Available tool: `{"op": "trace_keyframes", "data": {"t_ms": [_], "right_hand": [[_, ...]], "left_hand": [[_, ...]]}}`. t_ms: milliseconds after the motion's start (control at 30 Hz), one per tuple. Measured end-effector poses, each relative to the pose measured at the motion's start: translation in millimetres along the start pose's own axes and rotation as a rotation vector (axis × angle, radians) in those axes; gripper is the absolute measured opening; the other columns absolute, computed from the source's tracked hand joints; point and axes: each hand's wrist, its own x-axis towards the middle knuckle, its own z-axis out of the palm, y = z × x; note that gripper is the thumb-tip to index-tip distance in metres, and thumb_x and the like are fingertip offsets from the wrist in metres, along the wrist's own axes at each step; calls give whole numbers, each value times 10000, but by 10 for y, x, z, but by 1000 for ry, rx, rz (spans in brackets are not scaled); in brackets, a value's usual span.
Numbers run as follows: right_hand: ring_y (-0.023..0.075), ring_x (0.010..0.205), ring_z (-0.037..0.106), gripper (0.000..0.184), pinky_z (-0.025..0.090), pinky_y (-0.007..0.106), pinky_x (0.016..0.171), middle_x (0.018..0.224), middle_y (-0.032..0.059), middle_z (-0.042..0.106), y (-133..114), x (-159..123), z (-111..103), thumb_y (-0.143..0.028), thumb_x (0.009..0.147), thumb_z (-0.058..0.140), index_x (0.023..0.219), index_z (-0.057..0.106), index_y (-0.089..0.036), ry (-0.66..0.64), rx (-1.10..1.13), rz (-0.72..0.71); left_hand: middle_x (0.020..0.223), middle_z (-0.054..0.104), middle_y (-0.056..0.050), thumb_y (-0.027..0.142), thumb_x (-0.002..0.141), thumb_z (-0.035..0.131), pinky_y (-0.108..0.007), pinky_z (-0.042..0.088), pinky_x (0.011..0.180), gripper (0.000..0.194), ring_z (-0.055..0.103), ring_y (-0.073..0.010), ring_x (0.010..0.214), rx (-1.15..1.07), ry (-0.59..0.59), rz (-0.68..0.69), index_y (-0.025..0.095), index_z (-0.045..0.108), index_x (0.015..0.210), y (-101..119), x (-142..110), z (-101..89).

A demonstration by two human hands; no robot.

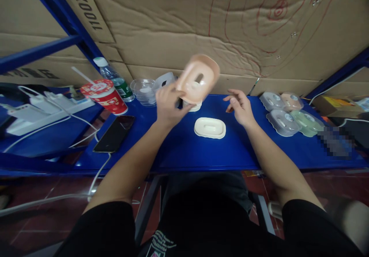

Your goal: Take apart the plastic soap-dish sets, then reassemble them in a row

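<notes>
My left hand (169, 104) grips a peach plastic soap dish (210, 69) by its lower left edge. The dish is tilted above the table, and a dark slot shows in its middle. Part of a cream piece (195, 107) is visible just below it. My right hand (240, 106) hovers over the table with its fingers apart, nothing in them. Between and below both hands, an oval cream plastic dish (210, 134) lies flat on the blue table (178, 155).
Clear plastic bowls (142, 91) and a white part (165, 80) stand behind my left hand. Left are a red cup (111, 101), a bottle (121, 85), a phone (114, 134) and a power strip (29, 116) with cables. Several lidded boxes (284, 123) sit at right. Cardboard (173, 22) walls the back.
</notes>
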Motion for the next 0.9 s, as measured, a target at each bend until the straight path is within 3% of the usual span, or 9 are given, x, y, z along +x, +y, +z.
{"op": "trace_keyframes", "data": {"t_ms": [67, 133, 233, 300, 433, 567, 767, 900], "right_hand": [[220, 822, 714, 775, 596, 403, 789, 1139, 88, 766, -17, -5, -83, -852, 829, 676, 1332, 657, -263, -163, -144, -67], [265, 962, 723, 759, 587, 438, 890, 1172, 110, 769, -26, -20, -152, -788, 797, 766, 1325, 704, -247, -400, -280, -91], [284, 987, 724, 798, 577, 426, 873, 1146, 113, 769, -5, -43, -189, -720, 758, 837, 1376, 711, -230, -702, -427, -29], [270, 929, 730, 786, 561, 391, 815, 1066, 94, 778, 26, -51, -165, -678, 791, 827, 1411, 689, -214, -793, -486, 31], [241, 836, 721, 588, 502, 346, 738, 973, 81, 787, 72, -56, -68, -460, 941, 701, 1450, 644, -171, -812, -555, 32], [218, 791, 705, 539, 471, 322, 705, 937, 75, 787, 67, -67, -3, -284, 951, 608, 1469, 615, -138, -812, -573, -14], [190, 728, 678, 487, 428, 299, 669, 841, 34, 766, 36, -60, 12, -262, 909, 592, 1377, 684, -165, -707, -570, -57], [183, 698, 667, 446, 411, 297, 652, 797, 13, 751, 46, -47, 28, -282, 874, 595, 1290, 728, -190, -559, -553, -80]], "left_hand": [[1445, 613, -139, 597, 863, 813, -572, 376, 1195, 513, 535, -364, 1419, -5, 204, -163, 249, 605, 1179, -153, 43, -82], [1406, 620, -154, 540, 877, 811, -548, 376, 1190, 511, 541, -340, 1392, 24, 329, -278, 216, 592, 1206, -271, 83, -171], [1371, 649, -168, 550, 912, 769, -591, 381, 1149, 566, 564, -349, 1331, 93, 338, -423, 146, 594, 1268, -372, 120, -252], [1396, 658, -167, 625, 941, 707, -650, 350, 1141, 638, 557, -383, 1341, 147, 271, -503, 124, 596, 1321, -406, 126, -257], [1443, 678, -170, 664, 944, 643, -696, 322, 1168, 647, 558, -448, 1377, 235, 183, -570, 186, 611, 1378, -451, 118, -206], [1450, 673, -203, 670, 917, 638, -698, 326, 1181, 714, 564, -485, 1374, 263, 131, -550, 196, 583, 1449, -493, 105, -161], [1492, 625, -232, 734, 852, 674, -712, 258, 1213, 896, 473, -511, 1455, 297, 51, -546, 194, 500, 1545, -515, 100, -180], [1490, 618, -253, 776, 822, 677, -722, 177, 1242, 987, 434, -514, 1485, 310, -3, -543, 172, 468, 1574, -503, 101, -207]]}}
